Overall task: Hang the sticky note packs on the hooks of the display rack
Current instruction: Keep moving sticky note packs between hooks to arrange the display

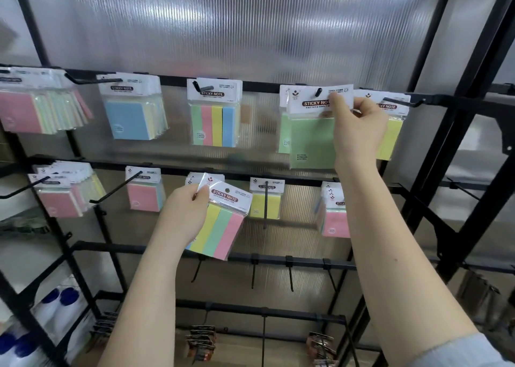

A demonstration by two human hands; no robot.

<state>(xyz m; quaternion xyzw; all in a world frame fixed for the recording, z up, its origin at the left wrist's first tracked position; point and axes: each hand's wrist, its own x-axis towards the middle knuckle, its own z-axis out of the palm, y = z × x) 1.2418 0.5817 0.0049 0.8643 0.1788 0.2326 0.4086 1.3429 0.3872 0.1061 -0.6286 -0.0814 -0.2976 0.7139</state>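
On the left of the display rack (pixel 434 171), the top rail carries a fanned bunch of pink-fronted packs (pixel 30 110) and, just right of it, a blue pack (pixel 131 118); both hang by the holes in their white header cards, so the pads swing free below the hooks. Below them, on the second rail, more pink packs (pixel 60 199) hang the same way.

Nearer the middle, the left hand (pixel 185 216) is raised in front of the second rail with the forearm coming up from below. Its thumb and fingers pinch the top left corner of a striped pack (pixel 223 221), yellow, green and pink, which tilts down to the right. It is on no hook; it looks held ready as the next one to hang. A similar striped pack (pixel 214 115) already hangs above it on the top rail.

Further right, the right hand (pixel 354 127) reaches up to the top rail, arm stretched and wrist bent. Its fingertips grasp the header card of a green pack (pixel 312 141), and the tip of a hook (pixel 318 91) shows through the card's hole. I judge the pack is being threaded on, the grip up high so the hole can be steered along the wire. Another green pack hangs just behind it, and a yellow pack (pixel 393 138) hangs to the right, partly hidden by the hand.
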